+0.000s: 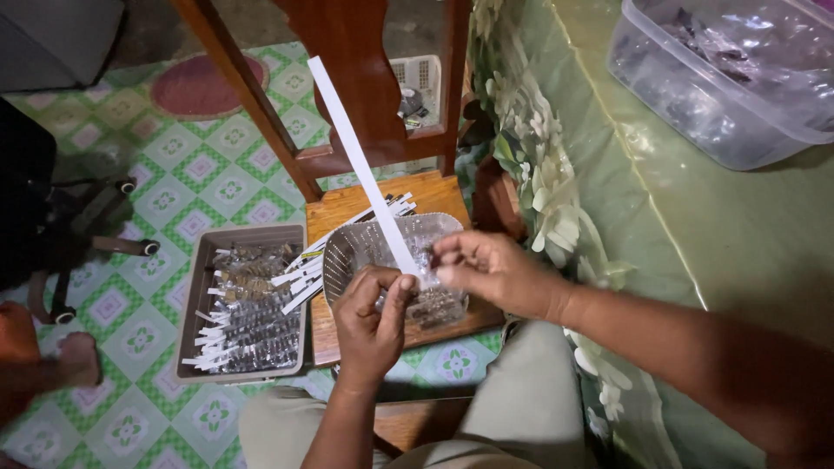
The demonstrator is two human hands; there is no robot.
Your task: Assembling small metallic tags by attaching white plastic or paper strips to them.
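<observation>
Long white paper strip [360, 165], narrow and flat, slants up and to the left from the hands across the wooden chair back, its lower end pinched between both hands above a round slotted plastic basket [347, 252]. One such strip is held. From the head view, the left hand [372, 317] is clenched on the strip's bottom end with thumb and forefinger pressed together, and the right hand [491, 271] grasps the same end from the other side, fingertips meeting those of the left. The basket sits on the seat of a reddish-brown wooden chair [347, 204] and holds small clear-wrapped packets; more white strips lie fanned just beside its left rim. One rectangular grey plastic tray [201, 287], packed with many clear-wrapped packets with white tails too many to count, rests touching the chair seat's left edge, over a green and white patterned floor [200, 174]. One clear plastic tub [686, 104] with dark contents stands well apart on a green floral tablecloth [738, 234] at the right.
</observation>
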